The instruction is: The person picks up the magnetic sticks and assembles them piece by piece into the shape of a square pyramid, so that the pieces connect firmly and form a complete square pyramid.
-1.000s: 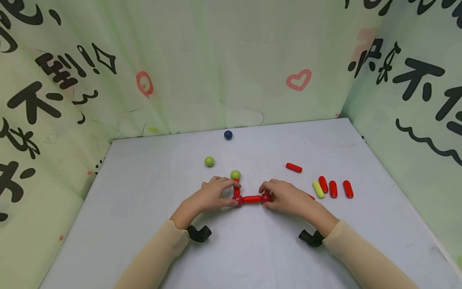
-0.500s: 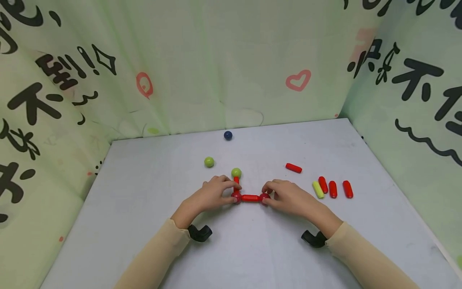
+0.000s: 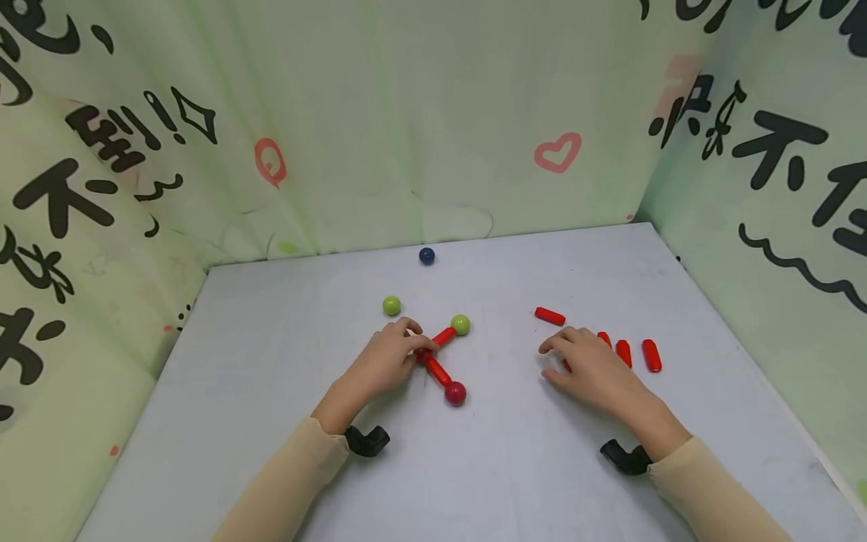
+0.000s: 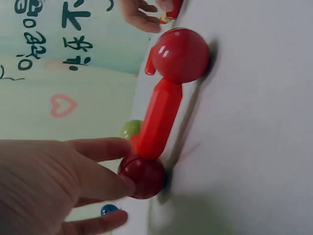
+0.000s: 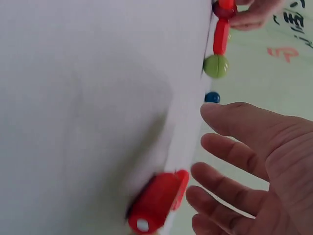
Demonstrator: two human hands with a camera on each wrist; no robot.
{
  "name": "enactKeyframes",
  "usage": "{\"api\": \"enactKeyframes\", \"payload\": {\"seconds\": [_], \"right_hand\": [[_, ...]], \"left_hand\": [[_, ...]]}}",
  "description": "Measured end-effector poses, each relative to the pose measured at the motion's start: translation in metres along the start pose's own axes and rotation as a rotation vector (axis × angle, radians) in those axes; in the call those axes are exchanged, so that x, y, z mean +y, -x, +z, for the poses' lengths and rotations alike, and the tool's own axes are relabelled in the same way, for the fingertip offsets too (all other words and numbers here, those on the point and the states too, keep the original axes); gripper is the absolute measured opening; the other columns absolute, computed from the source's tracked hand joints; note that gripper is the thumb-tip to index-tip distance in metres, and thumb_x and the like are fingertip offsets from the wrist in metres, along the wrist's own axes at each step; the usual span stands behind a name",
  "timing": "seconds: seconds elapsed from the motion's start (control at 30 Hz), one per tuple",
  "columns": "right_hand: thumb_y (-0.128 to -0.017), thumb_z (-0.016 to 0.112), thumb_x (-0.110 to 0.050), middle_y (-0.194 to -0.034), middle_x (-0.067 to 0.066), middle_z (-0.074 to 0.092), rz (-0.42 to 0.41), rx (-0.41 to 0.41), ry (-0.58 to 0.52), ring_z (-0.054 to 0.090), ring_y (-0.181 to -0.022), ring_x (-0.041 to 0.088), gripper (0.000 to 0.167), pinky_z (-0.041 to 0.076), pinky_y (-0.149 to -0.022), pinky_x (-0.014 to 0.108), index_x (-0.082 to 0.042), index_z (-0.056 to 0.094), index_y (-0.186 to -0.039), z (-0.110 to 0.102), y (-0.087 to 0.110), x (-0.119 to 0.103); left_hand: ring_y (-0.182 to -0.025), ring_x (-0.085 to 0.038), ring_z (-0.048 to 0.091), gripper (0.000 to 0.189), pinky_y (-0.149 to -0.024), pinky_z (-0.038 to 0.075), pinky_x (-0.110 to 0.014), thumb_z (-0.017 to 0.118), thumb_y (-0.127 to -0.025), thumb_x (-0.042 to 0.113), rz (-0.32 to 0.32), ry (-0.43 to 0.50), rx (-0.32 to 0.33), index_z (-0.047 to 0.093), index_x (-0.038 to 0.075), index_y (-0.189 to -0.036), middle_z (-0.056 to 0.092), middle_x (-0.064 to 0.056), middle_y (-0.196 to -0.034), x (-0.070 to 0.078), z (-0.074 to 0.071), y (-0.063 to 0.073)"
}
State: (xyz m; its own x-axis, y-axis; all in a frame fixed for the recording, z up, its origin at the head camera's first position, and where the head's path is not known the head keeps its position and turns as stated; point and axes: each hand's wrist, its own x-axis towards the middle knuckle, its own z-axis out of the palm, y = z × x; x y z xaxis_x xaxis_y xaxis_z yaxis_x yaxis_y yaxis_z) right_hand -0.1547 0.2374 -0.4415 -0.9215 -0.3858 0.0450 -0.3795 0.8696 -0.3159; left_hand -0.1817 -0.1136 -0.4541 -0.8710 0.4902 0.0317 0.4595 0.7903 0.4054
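Observation:
My left hand (image 3: 384, 357) pinches a dark red ball (image 4: 142, 176) at the corner of a V-shaped piece built from balls and rods. One red rod (image 3: 439, 372) runs from it to a second red ball (image 3: 455, 393). Another red rod (image 3: 444, 337) leads to a green ball (image 3: 460, 324). Over the loose rods on the right, my right hand (image 3: 596, 373) hovers with fingers spread and loosely bent, holding nothing. Just below its fingers in the right wrist view lies a red rod (image 5: 154, 203). The hand partly covers these rods in the head view.
On the white table (image 3: 291, 316) a loose green ball (image 3: 391, 305) and a dark blue ball (image 3: 427, 256) lie farther back. Loose red rods sit at the right, one (image 3: 550, 316) behind my right hand, another (image 3: 652, 356) beyond it. Printed curtains (image 3: 406, 150) enclose the table.
My right hand has let go of the end red ball and moved right to the loose rods. The left hand has turned the V-shaped piece clockwise and shifted it slightly left.

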Motion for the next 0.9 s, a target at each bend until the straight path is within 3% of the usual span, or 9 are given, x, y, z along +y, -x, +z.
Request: {"api": "enactKeyframes", "payload": {"seconds": [0.1, 0.17, 0.33, 0.47, 0.7, 0.9], "right_hand": [[-0.086, 0.082, -0.019, -0.116, 0.014, 0.067, 0.022, 0.023, 0.027, 0.061, -0.106, 0.036, 0.034, 0.052, -0.089, 0.055, -0.009, 0.071, -0.117, -0.007, 0.006, 0.009], [-0.085, 0.083, -0.018, -0.11, 0.013, 0.068, 0.04, 0.014, 0.063, 0.062, -0.103, 0.037, 0.035, 0.051, -0.087, 0.056, -0.008, 0.071, -0.117, -0.011, 0.008, 0.013], [-0.083, 0.084, -0.016, -0.095, 0.005, 0.07, 0.066, -0.037, 0.069, 0.063, -0.092, 0.028, 0.035, 0.049, -0.081, 0.052, -0.009, 0.071, -0.115, -0.01, 0.008, 0.017], [-0.085, 0.082, -0.013, -0.092, 0.002, 0.072, 0.053, -0.039, 0.033, 0.064, -0.088, 0.024, 0.029, 0.051, -0.081, 0.049, -0.01, 0.073, -0.112, -0.004, 0.006, 0.015], [-0.087, 0.081, -0.013, -0.095, 0.001, 0.07, 0.014, -0.075, -0.014, 0.063, -0.09, 0.021, 0.019, 0.056, -0.081, 0.042, -0.015, 0.074, -0.105, 0.005, -0.003, -0.001], [-0.089, 0.079, -0.014, -0.095, -0.002, 0.065, -0.04, -0.127, -0.048, 0.059, -0.082, 0.014, 0.019, 0.055, -0.074, 0.032, -0.017, 0.073, -0.107, 0.012, -0.016, -0.023]], "left_hand": [[-0.1, -0.022, 0.058, 0.026, -0.085, 0.052, -0.036, 0.07, -0.097, 0.01, 0.022, -0.023, 0.056, 0.077, 0.024, -0.117, 0.063, -0.004, -0.116, 0.004, 0.003, 0.004], [-0.092, -0.017, 0.058, 0.023, -0.079, 0.052, -0.03, 0.073, -0.096, 0.016, 0.035, -0.006, 0.051, 0.077, 0.022, -0.117, 0.063, -0.001, -0.108, 0.009, 0.004, 0.008], [-0.079, -0.009, 0.058, 0.033, -0.071, 0.05, -0.025, 0.073, -0.097, 0.031, 0.038, 0.063, -0.093, 0.072, 0.019, -0.127, 0.065, 0.0, -0.105, 0.021, 0.005, 0.018], [-0.087, -0.012, 0.06, 0.042, -0.079, 0.053, -0.029, 0.074, -0.096, 0.038, 0.008, 0.072, -0.156, 0.068, 0.022, -0.134, 0.063, -0.004, -0.117, 0.025, 0.01, 0.022], [-0.112, -0.021, 0.054, 0.042, -0.092, 0.054, -0.038, 0.078, -0.093, 0.033, -0.009, 0.123, -0.146, 0.067, 0.025, -0.133, 0.059, -0.004, -0.121, 0.017, 0.014, 0.021], [-0.122, -0.023, 0.05, 0.041, -0.101, 0.05, -0.042, 0.077, -0.094, 0.029, 0.0, 0.187, -0.174, 0.067, 0.025, -0.133, 0.057, -0.005, -0.127, 0.007, 0.012, 0.016]]}}
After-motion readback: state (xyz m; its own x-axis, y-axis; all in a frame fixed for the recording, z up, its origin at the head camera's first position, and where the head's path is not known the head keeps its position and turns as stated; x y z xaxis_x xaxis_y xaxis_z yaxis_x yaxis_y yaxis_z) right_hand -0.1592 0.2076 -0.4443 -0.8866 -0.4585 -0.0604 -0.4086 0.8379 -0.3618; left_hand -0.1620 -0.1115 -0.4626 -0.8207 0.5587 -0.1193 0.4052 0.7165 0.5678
